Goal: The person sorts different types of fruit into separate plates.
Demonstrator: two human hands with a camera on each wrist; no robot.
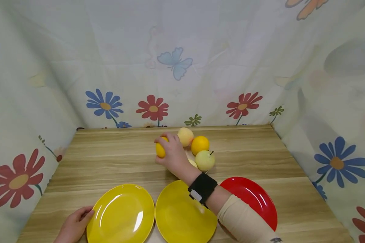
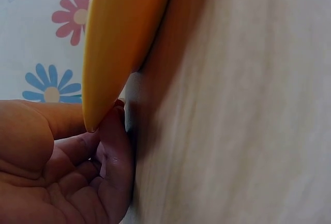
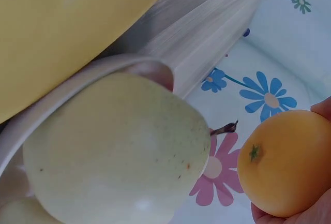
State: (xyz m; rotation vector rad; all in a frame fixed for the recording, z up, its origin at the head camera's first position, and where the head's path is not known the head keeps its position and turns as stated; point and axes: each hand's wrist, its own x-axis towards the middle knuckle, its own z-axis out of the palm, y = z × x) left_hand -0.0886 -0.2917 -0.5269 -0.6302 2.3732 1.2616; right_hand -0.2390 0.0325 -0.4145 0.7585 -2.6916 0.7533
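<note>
My right hand [image 1: 174, 155] grips an orange [image 1: 160, 150] between thumb and fingers, above the back of the table. In the right wrist view this orange [image 3: 284, 167] is clear of the bowl, its green stem end showing. A pale bowl [image 3: 31, 123] holds a large yellow-green pear [image 3: 114, 146]. In the head view the pear [image 1: 205, 160], another orange [image 1: 200, 145] and a peach-like fruit [image 1: 185, 136] sit together, partly behind my right hand. My left hand [image 1: 74, 224] pinches the rim of the left yellow plate [image 1: 121, 216], thumb on top, fingers beneath.
A second yellow plate [image 1: 182, 216] lies beside the first, partly under my right forearm. To its right is a red plate [image 1: 255, 195], also partly covered by the arm. The wooden table [image 1: 109, 158] meets a flower-printed curtain [image 1: 200, 77] at the back and sides.
</note>
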